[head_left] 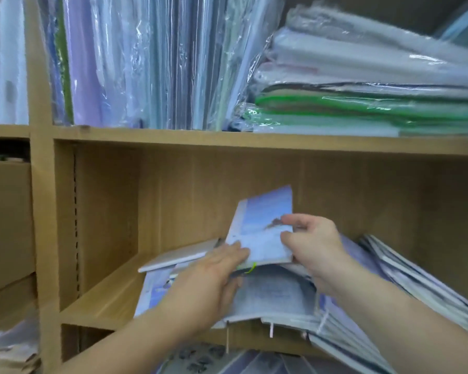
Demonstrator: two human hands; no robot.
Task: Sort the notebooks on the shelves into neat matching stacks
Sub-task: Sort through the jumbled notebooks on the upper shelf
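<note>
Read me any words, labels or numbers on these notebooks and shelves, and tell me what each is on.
No text here can be read.
Raised notebook: faint marks by its left edge, too blurred.
Green packet on the upper shelf: dark mark at its left end, too blurred.

On the top shelf (227, 140), tall packs (146, 63) stand on the left and a flat stack (362, 90) lies on the right. On the shelf below (106, 300), a pile of notebooks (276, 298) lies in the middle. One notebook (262, 225) tilts up above the pile, with the left hand (208, 279) at its bottom edge and the right hand (314, 244) at its right edge. More leaning notebooks (416, 279) rest to the right. Boxes (6, 220) sit far left.
</note>
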